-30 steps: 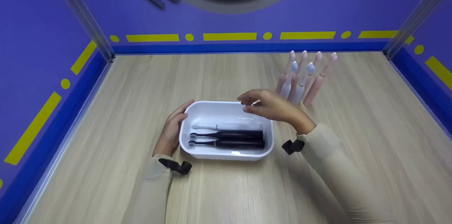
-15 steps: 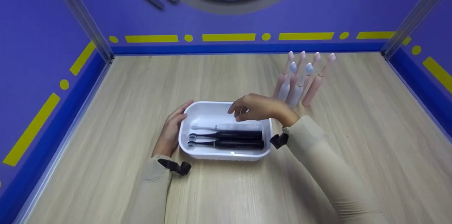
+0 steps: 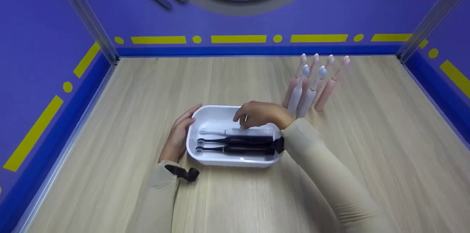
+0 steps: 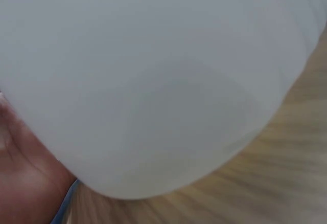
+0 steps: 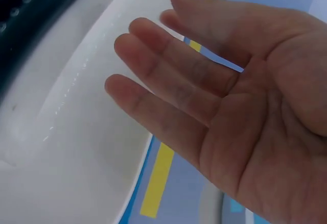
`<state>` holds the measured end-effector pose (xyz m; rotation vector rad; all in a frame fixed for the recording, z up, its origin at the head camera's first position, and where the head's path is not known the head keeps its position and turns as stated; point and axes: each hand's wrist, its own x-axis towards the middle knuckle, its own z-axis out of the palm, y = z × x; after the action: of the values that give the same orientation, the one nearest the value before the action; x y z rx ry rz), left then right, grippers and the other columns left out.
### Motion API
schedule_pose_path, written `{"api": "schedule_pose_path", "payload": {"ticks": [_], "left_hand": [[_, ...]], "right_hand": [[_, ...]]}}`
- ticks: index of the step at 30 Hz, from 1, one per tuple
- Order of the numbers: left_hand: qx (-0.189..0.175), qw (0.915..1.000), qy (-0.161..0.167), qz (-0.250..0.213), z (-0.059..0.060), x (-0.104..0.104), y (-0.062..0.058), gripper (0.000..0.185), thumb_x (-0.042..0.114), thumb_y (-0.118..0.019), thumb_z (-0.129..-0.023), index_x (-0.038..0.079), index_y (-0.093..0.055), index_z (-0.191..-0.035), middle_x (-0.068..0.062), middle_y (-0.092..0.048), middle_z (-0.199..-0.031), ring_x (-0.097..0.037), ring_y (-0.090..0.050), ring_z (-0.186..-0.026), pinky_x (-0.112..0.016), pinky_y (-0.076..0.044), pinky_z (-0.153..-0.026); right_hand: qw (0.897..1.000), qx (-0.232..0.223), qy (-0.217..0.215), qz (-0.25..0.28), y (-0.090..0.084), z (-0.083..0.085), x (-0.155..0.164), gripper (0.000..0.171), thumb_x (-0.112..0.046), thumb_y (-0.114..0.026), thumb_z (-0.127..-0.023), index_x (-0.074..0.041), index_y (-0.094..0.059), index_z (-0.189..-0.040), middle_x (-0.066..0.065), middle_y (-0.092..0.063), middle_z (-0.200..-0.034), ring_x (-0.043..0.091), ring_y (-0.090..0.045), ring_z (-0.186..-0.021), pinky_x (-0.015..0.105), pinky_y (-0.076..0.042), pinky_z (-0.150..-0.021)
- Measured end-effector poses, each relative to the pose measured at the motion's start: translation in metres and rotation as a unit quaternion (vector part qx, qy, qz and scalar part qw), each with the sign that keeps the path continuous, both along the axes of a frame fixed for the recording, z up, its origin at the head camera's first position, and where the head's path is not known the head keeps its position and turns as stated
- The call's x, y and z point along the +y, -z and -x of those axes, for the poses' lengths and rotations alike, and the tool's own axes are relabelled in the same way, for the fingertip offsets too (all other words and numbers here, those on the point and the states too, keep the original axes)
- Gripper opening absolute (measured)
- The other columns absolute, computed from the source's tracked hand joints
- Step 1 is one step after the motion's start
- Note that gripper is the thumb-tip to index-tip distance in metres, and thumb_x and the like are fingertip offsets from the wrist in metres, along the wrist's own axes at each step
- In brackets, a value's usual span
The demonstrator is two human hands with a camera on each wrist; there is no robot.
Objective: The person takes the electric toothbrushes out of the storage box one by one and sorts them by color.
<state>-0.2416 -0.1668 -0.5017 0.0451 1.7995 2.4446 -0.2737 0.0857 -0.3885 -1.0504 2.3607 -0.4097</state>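
Both hands are at the white tray (image 3: 205, 159). Her or his right hand (image 3: 261, 114) hovers over the tray's far half, fingers loosely bent and pointing down toward the white toothbrush (image 3: 235, 131); the head view does not settle whether the fingertips touch it, and the right wrist view shows the fingers (image 5: 168, 81) spread and relaxed with nothing in them, the tray's pale inner wall (image 5: 61, 147) just beneath. The left hand (image 3: 179, 135) lies flat against the tray's left end, fingers straight along the rim, thumb side up; the left wrist view is filled by the blurred white wall of the tray (image 4: 153, 81) with a bit of that hand (image 4: 25, 183) at the lower left.

Under the right hand, three toothbrushes lie side by side lengthwise, heads toward the left hand: the white one farthest from the person, then two black toothbrushes (image 3: 238, 144) nearer the body. The right wrist and its black strap (image 3: 279, 144) cross the tray's right end, covering the butt ends of the black handles.

Beyond and to the right of the right hand, close to its knuckles, a cluster of upright toothbrushes (image 3: 312, 84), pink and pale, stands on the wooden table (image 3: 367, 133). Purple walls (image 3: 44, 23) with yellow dashes close in the table on three sides.
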Motion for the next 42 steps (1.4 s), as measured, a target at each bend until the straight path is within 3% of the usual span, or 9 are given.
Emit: {"api": "schedule_pose_path", "payload": {"ticks": [17, 24, 31, 42], "left_hand": [[-0.003, 1.0, -0.005, 0.003, 0.0, 0.0, 0.0, 0.052, 0.001, -0.034, -0.092, -0.002, -0.042, -0.143, -0.012, -0.038, -0.152, -0.02, -0.033, -0.141, -0.036, -0.022, -0.119], [0.005, 1.0, 0.001, -0.001, -0.001, 0.0, -0.001, 0.052, 0.001, -0.033, -0.092, -0.003, -0.04, -0.143, -0.013, -0.036, -0.154, -0.021, -0.031, -0.143, -0.036, -0.021, -0.119], [0.005, 1.0, 0.003, 0.001, 0.0, 0.001, -0.002, 0.052, 0.002, -0.033, -0.093, -0.002, -0.039, -0.144, -0.012, -0.034, -0.154, -0.021, -0.027, -0.145, -0.035, -0.019, -0.12], [0.003, 0.9999, 0.004, -0.009, 0.0, 0.0, 0.0, 0.051, 0.001, -0.032, -0.093, -0.003, -0.038, -0.144, -0.013, -0.034, -0.155, -0.021, -0.027, -0.145, -0.034, -0.019, -0.12]], "right_hand": [[0.997, -0.021, -0.001, -0.075, 0.016, 0.008, -0.003, 0.035, -0.01, -0.056, -0.09, -0.001, -0.062, -0.124, 0.016, -0.066, -0.12, 0.027, -0.058, -0.117, 0.039, -0.045, -0.102], [0.993, -0.024, 0.027, -0.11, 0.024, 0.01, -0.008, 0.034, -0.013, -0.059, -0.091, -0.004, -0.063, -0.124, 0.014, -0.065, -0.124, 0.026, -0.057, -0.119, 0.039, -0.045, -0.103], [0.993, -0.017, 0.036, -0.107, 0.028, 0.01, -0.009, 0.034, -0.009, -0.06, -0.088, -0.003, -0.065, -0.121, 0.015, -0.066, -0.121, 0.026, -0.059, -0.116, 0.039, -0.047, -0.101], [0.991, -0.034, 0.067, -0.108, 0.031, 0.006, -0.012, 0.032, -0.011, -0.068, -0.084, -0.011, -0.065, -0.116, 0.011, -0.067, -0.118, 0.022, -0.06, -0.112, 0.035, -0.048, -0.096]]}}
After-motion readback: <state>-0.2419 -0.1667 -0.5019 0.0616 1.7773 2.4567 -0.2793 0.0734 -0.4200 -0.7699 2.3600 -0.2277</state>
